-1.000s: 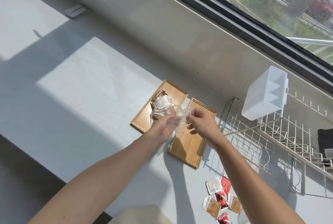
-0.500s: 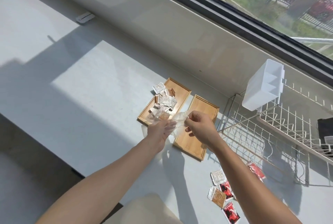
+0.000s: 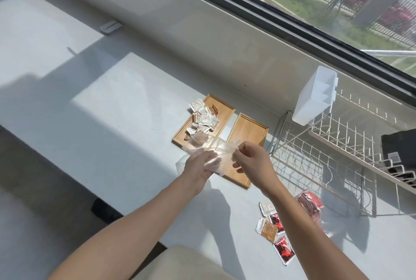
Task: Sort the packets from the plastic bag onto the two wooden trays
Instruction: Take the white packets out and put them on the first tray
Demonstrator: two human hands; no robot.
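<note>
Two wooden trays lie side by side on the grey counter. The left tray point(image 3: 225, 110) holds a heap of several white and brown packets point(image 3: 203, 119); one lies just off its far left corner. The right tray point(image 3: 247, 127) has nothing on its visible part. My left hand point(image 3: 198, 164) and my right hand point(image 3: 249, 158) both grip a clear plastic bag point(image 3: 209, 148), stretched flat between them above the trays' near ends; it looks empty. Near my right forearm lie several red and brown packets point(image 3: 274, 232) and a second clear bag with red packets point(image 3: 309, 204).
A white wire dish rack point(image 3: 326, 149) stands right of the trays with a white plastic holder point(image 3: 313, 99) on its corner. A dark object point(image 3: 400, 144) sits at the far right. A window ledge runs behind. The counter's near edge drops off at the left.
The white and brown packets have spilled out of the bag onto the left tray. The bag, bunched before, is now pulled flat between both hands, nearer to me.
</note>
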